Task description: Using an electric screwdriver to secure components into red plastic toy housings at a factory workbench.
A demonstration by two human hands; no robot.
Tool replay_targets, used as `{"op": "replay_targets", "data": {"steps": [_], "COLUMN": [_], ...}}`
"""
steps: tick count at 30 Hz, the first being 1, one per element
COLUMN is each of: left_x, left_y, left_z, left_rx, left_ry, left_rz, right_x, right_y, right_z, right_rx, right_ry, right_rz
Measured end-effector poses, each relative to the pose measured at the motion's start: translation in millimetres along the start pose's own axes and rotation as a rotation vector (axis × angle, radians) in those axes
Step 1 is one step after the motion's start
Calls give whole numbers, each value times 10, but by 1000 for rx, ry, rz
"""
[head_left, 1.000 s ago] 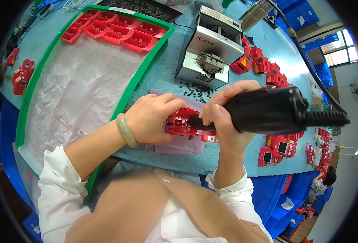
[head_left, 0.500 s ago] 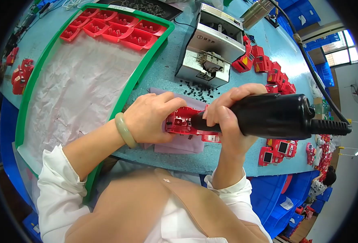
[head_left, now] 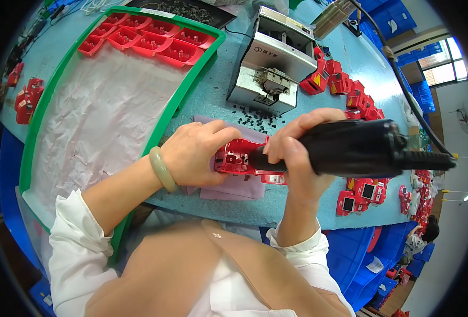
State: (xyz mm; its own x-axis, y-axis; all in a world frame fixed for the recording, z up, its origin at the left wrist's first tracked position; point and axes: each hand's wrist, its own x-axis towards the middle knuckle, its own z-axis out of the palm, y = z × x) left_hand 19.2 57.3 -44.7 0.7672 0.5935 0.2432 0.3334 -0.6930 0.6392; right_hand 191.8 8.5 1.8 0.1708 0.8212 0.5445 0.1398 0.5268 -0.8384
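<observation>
My left hand (head_left: 199,150) is closed around the left end of a red plastic housing (head_left: 236,158), whose hollow inside faces up. The housing rests on a folded mauve cloth (head_left: 234,192) on the bench. In my right hand (head_left: 301,150) is a black electric screwdriver (head_left: 350,149), held nearly level with its cord trailing off to the right. Its tapered nose points into the housing; the bit's tip is hidden. Just beyond the cloth, small black screws (head_left: 255,119) lie scattered before a metal screw feeder (head_left: 268,68).
To the left, a green-rimmed tray (head_left: 178,100) lined with white sheet holds several red shells (head_left: 181,52) at its far end. Finished-looking red units (head_left: 345,84) stand in a row at the right, and red units with small screens (head_left: 369,191) sit nearer. Blue bins (head_left: 350,253) are below the bench edge.
The screwdriver's rear end has dipped and shifted slightly left. Both hands keep their hold, and the housing stays in nearly the same place.
</observation>
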Motion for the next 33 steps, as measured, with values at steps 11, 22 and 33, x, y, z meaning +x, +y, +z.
{"op": "replay_targets", "data": {"steps": [11, 22, 33], "left_x": [-5, 20, 3], "left_y": [-16, 58, 34], "left_z": [-1, -68, -70], "left_rx": [-5, -2, -6], "left_ry": [0, 17, 4], "left_rz": [-3, -2, -4], "right_x": [123, 1589, 940], "right_y": [-149, 176, 101], "right_z": [47, -381, -143], "right_rx": [248, 4, 210], "right_ry": [105, 554, 226], "right_rz": [-36, -425, -368]}}
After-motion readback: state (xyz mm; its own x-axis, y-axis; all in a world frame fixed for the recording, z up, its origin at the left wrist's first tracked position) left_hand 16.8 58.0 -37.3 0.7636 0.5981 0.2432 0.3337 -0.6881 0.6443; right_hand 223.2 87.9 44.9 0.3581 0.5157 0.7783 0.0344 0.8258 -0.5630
